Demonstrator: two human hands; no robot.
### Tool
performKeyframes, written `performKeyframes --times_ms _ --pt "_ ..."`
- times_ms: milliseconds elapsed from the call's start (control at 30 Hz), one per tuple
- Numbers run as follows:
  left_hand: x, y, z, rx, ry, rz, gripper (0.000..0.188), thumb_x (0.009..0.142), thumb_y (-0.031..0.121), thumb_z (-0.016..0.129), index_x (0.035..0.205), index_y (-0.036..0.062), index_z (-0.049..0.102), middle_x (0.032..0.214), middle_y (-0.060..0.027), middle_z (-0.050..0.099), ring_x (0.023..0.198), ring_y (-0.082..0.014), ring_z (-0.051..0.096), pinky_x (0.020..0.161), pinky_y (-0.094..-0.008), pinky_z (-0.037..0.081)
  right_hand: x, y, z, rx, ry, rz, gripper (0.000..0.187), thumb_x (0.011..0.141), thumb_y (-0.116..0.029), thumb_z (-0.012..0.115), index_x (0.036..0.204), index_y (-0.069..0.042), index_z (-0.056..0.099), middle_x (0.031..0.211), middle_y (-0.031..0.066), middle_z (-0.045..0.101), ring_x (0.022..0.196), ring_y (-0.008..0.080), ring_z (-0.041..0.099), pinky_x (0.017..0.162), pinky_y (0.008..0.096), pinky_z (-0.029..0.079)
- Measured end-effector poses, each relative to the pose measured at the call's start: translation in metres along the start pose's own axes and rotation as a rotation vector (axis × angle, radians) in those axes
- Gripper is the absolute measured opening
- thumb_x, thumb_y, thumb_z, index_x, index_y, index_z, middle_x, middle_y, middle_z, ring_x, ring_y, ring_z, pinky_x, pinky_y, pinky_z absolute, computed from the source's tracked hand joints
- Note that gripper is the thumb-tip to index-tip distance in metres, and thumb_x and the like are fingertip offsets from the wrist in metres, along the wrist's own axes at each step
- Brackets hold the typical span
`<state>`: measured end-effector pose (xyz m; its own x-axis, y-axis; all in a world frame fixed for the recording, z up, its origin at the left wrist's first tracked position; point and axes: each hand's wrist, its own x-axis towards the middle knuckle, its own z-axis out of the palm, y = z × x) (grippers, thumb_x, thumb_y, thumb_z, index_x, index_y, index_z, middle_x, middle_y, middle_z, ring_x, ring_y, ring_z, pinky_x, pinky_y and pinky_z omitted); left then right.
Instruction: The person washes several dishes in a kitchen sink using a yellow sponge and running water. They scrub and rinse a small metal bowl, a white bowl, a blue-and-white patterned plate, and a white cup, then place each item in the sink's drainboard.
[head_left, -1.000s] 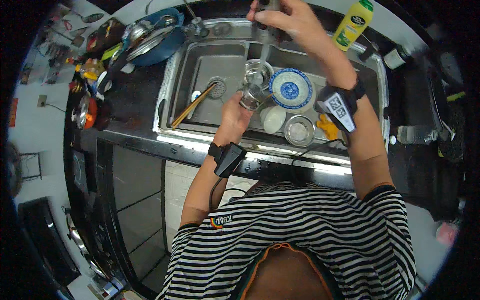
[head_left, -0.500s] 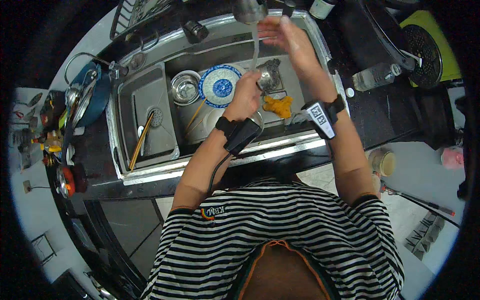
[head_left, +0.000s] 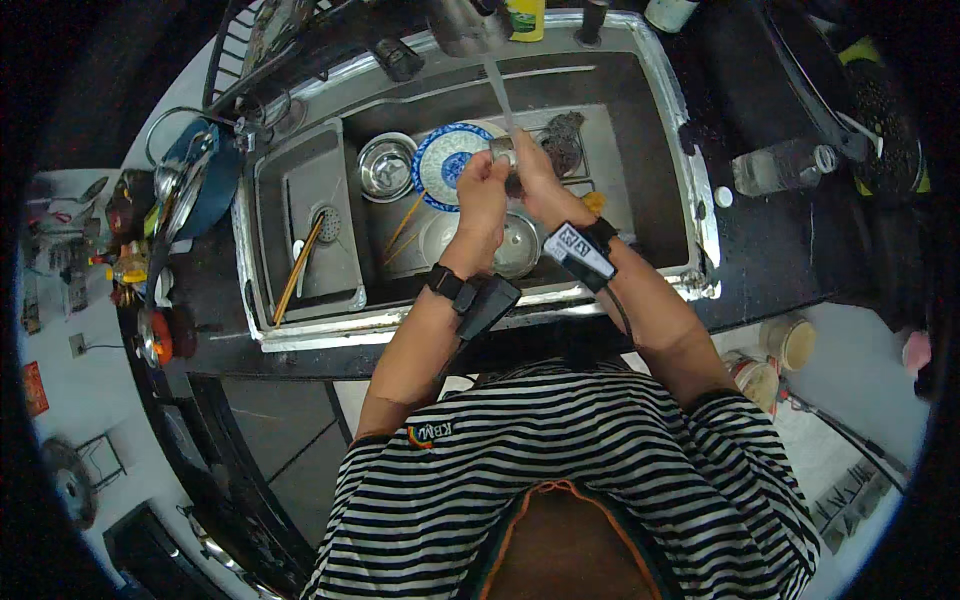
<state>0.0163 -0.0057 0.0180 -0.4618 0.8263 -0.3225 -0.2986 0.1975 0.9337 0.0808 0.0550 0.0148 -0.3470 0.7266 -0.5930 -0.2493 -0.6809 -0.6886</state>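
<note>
The black worktop [head_left: 770, 240] spreads on every side of the blue-rimmed plate, and the steel sink [head_left: 640, 100] set into it surrounds that plate. A blue pot [head_left: 215, 170] holding metal utensils stands well to the plate's left, outside the sink. The blue-rimmed plate [head_left: 435, 170] itself lies in the larger basin. A blurred metal tap [head_left: 465, 30] is beyond the plate, running water. The left hand [head_left: 483, 203] and right hand [head_left: 543, 187] meet at the plate's right side, both grasping, fingers curled inward. A clear bottle [head_left: 775, 170] lies far right of the plate. One metal bowl [head_left: 386, 165] sits just left of the plate; another metal bowl [head_left: 520, 247] is nearer the person than it, beside a white bowl [head_left: 436, 238]. A dark mesh scrubber [head_left: 562, 143] is right of the plate. Slender chopsticks [head_left: 298, 275] rest left of it, in the smaller basin. The small metal vessel [head_left: 502, 148], partly hidden, is gripped between the hands beneath the stream, in front of the plate's right edge. A white cap [head_left: 723, 197] lies far right of the plate.
</note>
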Motion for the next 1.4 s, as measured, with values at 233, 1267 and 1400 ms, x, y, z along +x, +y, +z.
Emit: performKeyframes --times_ms 233,1267,1400 --pt "0.009 -0.01 -0.013 0.449 -0.144 0.191 0.02 0.085 0.01 0.056 0.102 0.0003 0.057 0.077 -0.0019 0.059 0.069 -0.008 0.054 0.061 -0.0231 0.045 0.002 0.001 -0.019 0.191 -0.045 0.231 0.03 0.089 -0.038 0.045 0.099 -0.011 0.051 0.091 0.0077 0.057 0.082 0.0213 0.057 0.067 0.0404 0.049" --pt "-0.005 -0.043 0.002 0.574 -0.064 0.249 0.023 0.09 0.016 0.05 0.102 -0.0012 0.058 0.082 -0.0041 0.06 0.07 -0.0157 0.054 0.064 -0.0281 0.043 -0.006 0.024 -0.051 -0.188 0.016 -0.043 0.031 0.081 -0.031 0.063 0.102 -0.01 0.057 0.092 0.003 0.056 0.084 0.0145 0.053 0.067 0.0288 0.043" --pt "-0.004 -0.056 -0.013 -0.214 -0.06 -0.309 0.024 0.092 0.017 0.044 0.107 0.0003 0.054 0.098 -0.0071 0.06 0.086 -0.0217 0.057 0.077 -0.0352 0.046 -0.007 0.033 -0.053 -0.521 -0.059 -0.196 0.047 0.079 -0.029 0.064 0.113 0.001 0.05 0.1 0.0106 0.058 0.088 0.0175 0.056 0.073 0.0293 0.045"
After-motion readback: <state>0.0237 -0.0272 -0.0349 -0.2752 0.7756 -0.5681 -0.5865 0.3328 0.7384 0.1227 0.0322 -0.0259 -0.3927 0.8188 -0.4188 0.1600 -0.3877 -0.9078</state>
